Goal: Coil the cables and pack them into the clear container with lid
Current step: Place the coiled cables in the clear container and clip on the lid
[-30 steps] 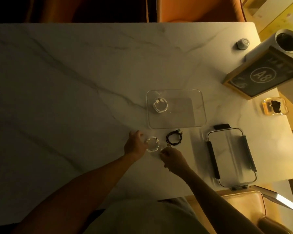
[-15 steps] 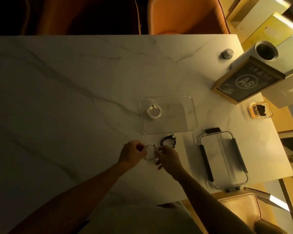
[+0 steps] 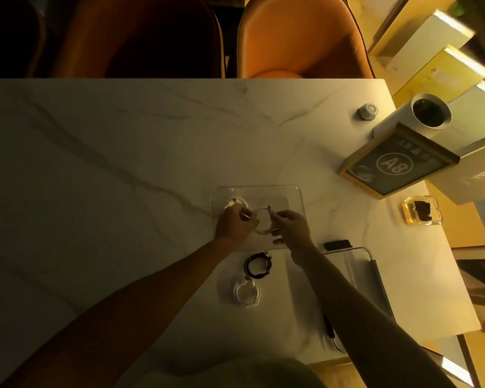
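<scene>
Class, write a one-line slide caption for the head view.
Both hands, left and right, hold a white coil over the clear container; a black coil waits on the table.

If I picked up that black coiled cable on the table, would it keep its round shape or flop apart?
The black cable would probably sag: it is thin, and no tie is visible on its loops. It looks light, so pinching several loops at once should help. Its end pokes out of the coil and may unwind first.

White coiled cable [image 3: 263, 224] over clear container [image 3: 297, 197]
</scene>
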